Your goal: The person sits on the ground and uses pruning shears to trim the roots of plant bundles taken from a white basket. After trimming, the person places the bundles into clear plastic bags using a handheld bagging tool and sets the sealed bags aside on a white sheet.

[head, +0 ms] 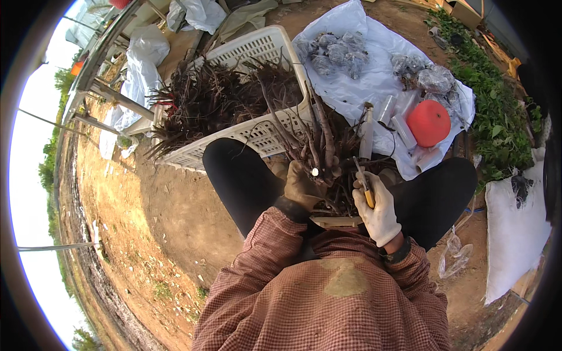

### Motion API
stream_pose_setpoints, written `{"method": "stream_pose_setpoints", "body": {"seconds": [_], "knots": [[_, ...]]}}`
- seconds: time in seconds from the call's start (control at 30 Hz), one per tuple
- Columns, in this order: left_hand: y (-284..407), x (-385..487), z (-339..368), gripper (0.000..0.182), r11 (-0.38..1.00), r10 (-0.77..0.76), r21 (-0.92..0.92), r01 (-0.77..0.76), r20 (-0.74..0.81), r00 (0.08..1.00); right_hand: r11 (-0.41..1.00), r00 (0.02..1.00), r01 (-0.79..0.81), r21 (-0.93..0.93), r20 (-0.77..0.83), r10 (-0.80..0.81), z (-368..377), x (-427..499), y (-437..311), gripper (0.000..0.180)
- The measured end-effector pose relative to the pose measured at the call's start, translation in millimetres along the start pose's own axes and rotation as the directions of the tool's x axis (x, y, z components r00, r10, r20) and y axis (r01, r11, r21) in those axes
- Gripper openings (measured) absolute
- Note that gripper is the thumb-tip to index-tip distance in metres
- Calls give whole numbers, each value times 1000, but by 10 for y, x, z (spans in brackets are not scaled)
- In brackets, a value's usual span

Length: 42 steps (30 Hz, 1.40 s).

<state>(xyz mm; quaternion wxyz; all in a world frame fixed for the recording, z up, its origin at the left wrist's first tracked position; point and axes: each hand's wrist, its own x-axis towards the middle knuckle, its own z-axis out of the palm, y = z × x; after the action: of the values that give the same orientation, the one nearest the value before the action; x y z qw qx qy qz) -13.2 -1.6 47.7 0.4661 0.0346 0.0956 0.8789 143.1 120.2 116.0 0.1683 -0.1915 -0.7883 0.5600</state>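
My left hand point(300, 186), in a brown-stained glove, grips the base of a clump of dark woody stems point(325, 131) between my knees. The stems rise up and away from me, and one pale round cut end shows near my fingers. In my right hand point(377, 210), in a whitish glove, is a small knife with a yellow handle point(369, 198). Its narrow blade points away from me, just right of the clump. Below the hands lie more dark stems or roots point(336, 199), partly hidden by my hands and legs.
Ahead left stands a white slatted plastic crate point(274, 33) heaped with dark bare-root plants point(219, 96). A white sheet point(373, 30) holds plastic-wrapped bundles point(338, 55), clear film rolls point(403, 130) and a red round object point(429, 123). Cut greenery point(487, 101) and a white sack point(511, 232) lie right.
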Motion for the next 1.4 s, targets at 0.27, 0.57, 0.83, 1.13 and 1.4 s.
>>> {"method": "stream_pose_setpoints", "body": {"seconds": [0.27, 0.57, 0.83, 1.13, 1.4], "knots": [[9, -81, 35, 60, 993, 21, 115, -15, -53, 998, 882, 982, 187, -432, 83, -168, 101, -29, 41, 48], [40, -104, -60, 39, 972, -46, 226, 62, -76, 996, 896, 967, 251, -366, 134, -216, 62, -26, 113, 42], [78, -92, -58, 37, 722, -52, 692, 5, 47, 998, 960, 992, 88, -267, 114, -59, 107, -65, 274, 32], [-10, -72, 100, 47, 767, -4, 623, 152, -232, 973, 515, 875, -464, 720, 284, 391, 25, 43, 531, 30], [-46, -16, 8, 52, 877, -128, 374, 301, -421, 898, 227, 785, -491, 841, 315, 533, -47, 126, 531, 23]]}}
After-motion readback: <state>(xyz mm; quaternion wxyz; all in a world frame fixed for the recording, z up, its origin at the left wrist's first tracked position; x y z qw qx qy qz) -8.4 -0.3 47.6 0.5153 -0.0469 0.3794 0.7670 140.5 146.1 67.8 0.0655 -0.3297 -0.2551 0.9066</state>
